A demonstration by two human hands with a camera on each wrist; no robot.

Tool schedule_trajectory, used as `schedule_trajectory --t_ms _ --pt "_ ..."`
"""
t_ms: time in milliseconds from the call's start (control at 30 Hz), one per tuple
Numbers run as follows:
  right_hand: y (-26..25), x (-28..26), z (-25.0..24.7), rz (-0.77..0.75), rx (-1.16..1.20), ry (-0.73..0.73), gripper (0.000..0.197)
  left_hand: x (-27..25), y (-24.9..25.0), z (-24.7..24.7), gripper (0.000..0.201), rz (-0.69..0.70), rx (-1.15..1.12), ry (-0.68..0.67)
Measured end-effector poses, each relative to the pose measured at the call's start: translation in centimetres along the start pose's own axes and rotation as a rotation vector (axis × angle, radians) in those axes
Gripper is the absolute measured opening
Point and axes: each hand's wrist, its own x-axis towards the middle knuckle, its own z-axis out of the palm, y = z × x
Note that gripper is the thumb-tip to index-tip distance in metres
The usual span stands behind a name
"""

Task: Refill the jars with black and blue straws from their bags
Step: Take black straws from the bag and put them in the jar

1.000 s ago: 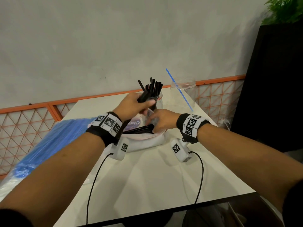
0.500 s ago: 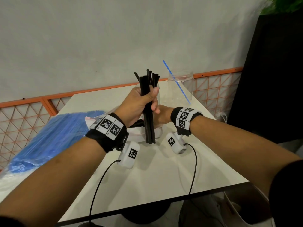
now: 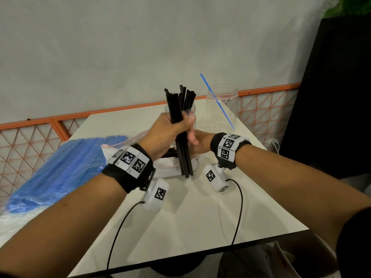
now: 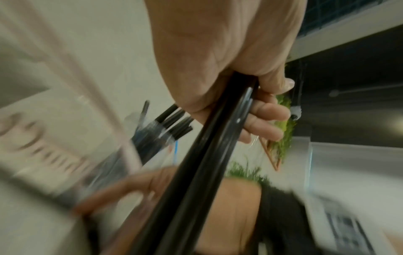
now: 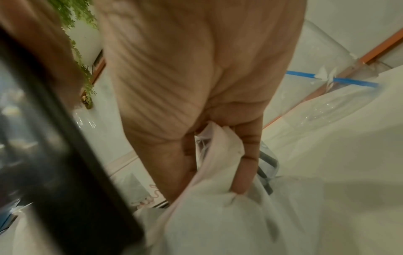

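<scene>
My left hand (image 3: pixel 176 127) grips a bundle of black straws (image 3: pixel 183 155) upright, just in front of a clear jar (image 3: pixel 189 112) that holds more black straws (image 4: pixel 172 122). In the left wrist view the fingers (image 4: pixel 268 120) curl round the bundle (image 4: pixel 205 163). Behind it, my right hand (image 3: pixel 195 142) pinches the rim of the white plastic bag (image 5: pixel 218 189) between thumb and fingers (image 5: pixel 244 165). A second clear jar (image 3: pixel 224 105) at the back right holds one blue straw (image 3: pixel 217 102). The bag of blue straws (image 3: pixel 60 169) lies at the left.
The white table (image 3: pixel 190 213) ends at a dark front edge. An orange mesh railing (image 3: pixel 50 133) runs behind it under a grey wall. A black panel (image 3: pixel 337 97) with a plant on top stands at the right. Two cables (image 3: pixel 239 207) trail from the wrist cameras.
My left hand has pulled the bundle of black straws out of the bag and turned it upright by the jar. The right hand has stayed on the bag.
</scene>
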Motion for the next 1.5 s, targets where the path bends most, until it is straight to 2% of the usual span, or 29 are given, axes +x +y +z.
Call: schedule_trajectory --t_ms 67,200,300,500,700,767,900,1033,1100,1200,1233,1267,1367,1400,1433,1500 --pt "0.1 0.1 0.1 0.017 0.033 -0.034 0.021 1.7 2.7 -1.0 0.028 0.082 0.013 0.07" --pt "1.1 0.6 0.1 -0.036 0.113 -0.019 0.047 5.6 7.5 -3.3 0.029 0.252 0.068 0.204" --pt "1.7 1.3 0.3 -0.053 0.134 -0.023 0.048 8.0 8.4 -4.1 0.03 0.314 0.074 0.288" --pt "2.7 1.9 0.5 -0.08 0.159 -0.034 0.049 11.5 5.7 -4.4 0.029 0.283 0.131 0.301" --pt "3.1 2.1 0.3 -0.121 0.187 -0.054 0.05 12.9 1.2 -5.0 0.027 0.027 0.189 0.308" --pt "3.2 2.2 0.3 -0.131 0.192 -0.056 0.05 13.2 0.2 -5.2 0.02 -0.004 0.251 0.344" --pt "3.2 2.2 0.3 -0.143 0.181 -0.054 0.049 13.8 -0.2 -5.7 0.011 0.052 0.401 0.433" --pt "2.8 2.0 0.2 -0.128 0.158 -0.055 0.046 13.3 -0.8 -5.1 0.015 0.039 0.763 0.341" --pt "2.5 1.8 0.0 -0.119 0.132 -0.06 0.043 12.6 -0.4 -5.0 0.015 0.138 0.89 0.404" --pt "2.0 1.5 -0.2 -0.099 0.106 -0.06 0.045 10.7 1.2 -4.7 0.009 0.315 0.863 0.549" --pt "1.9 1.5 -0.3 -0.093 0.099 -0.053 0.046 9.8 1.6 -4.4 0.005 0.292 0.812 0.534" --pt "1.8 1.4 -0.3 -0.088 0.089 -0.044 0.048 8.9 1.8 -4.1 0.001 0.215 0.782 0.461" --pt "1.5 1.1 -0.4 -0.067 0.085 -0.018 0.046 6.3 0.7 -3.2 0.01 -0.168 0.942 0.062" --pt "1.5 1.1 -0.4 -0.052 0.094 -0.003 0.041 5.6 -0.2 -3.1 0.009 -0.265 1.03 -0.027" --pt "1.4 1.0 -0.5 -0.038 0.093 0.023 0.035 5.0 -1.2 -3.0 0.009 -0.316 1.118 -0.067" --pt "1.4 0.8 -0.4 -0.019 0.085 0.093 0.038 4.4 -3.0 -3.2 0.011 -0.371 1.248 -0.117"
